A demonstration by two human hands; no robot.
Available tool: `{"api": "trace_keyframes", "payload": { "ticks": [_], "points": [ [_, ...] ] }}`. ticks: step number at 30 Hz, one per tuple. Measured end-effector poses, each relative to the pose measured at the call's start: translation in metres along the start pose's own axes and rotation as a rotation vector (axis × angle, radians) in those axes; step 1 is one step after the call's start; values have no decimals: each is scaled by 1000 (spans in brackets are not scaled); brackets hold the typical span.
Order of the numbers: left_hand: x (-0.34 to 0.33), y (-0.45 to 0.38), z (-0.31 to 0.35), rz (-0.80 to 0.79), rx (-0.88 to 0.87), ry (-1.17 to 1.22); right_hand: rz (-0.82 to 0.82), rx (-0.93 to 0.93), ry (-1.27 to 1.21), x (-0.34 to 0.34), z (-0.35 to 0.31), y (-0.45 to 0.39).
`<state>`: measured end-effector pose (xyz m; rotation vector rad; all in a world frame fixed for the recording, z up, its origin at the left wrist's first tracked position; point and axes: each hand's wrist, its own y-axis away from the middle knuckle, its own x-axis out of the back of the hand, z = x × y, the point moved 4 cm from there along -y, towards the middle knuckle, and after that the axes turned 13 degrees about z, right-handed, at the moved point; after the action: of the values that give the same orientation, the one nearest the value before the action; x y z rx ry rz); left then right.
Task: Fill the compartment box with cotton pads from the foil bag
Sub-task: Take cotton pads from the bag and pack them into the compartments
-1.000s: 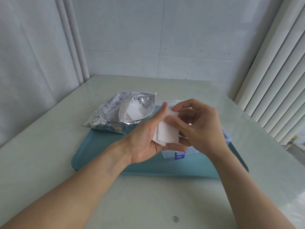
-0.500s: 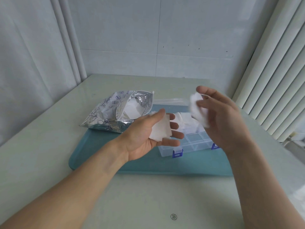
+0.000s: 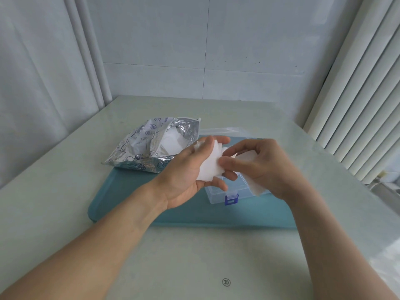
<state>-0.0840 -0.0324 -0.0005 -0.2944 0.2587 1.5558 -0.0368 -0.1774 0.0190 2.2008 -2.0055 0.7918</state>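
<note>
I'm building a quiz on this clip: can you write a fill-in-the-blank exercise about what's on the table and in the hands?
1. The crinkled silver foil bag lies open, partly on the ____ plastic tray.
2. The left hand holds a stack of white square ____.
3. The clear plastic compartment box has a ____ latch.
4. The right hand pinches the stack with its ____.

Missing words: teal; cotton pads; blue; fingers

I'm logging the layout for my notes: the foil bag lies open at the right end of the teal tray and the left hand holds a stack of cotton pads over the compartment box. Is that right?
Not quite. In the head view the foil bag lies open at the left end of the teal tray, not the right. The rest holds: the left hand holds a stack of cotton pads over the compartment box.
</note>
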Motion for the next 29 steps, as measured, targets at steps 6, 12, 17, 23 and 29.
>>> {"api": "trace_keyframes", "payload": {
  "ticks": [6,12,17,23,29],
  "points": [
    [-5,2,-4,-48,29,15,-27,38,27,-5,-2,2],
    [2,-3,-5,21,-25,-41,11,-55,-164,0,0,0],
    [5,-3,-5,72,-79,-125,10,-95,-185,-1,5,-2],
    [11,-4,-4,157,-151,-253,102,45,-66,1,-1,-2],
    [11,-6,-3,227,-169,-226,79,137,-44,-1,-3,-3]
  ]
}}
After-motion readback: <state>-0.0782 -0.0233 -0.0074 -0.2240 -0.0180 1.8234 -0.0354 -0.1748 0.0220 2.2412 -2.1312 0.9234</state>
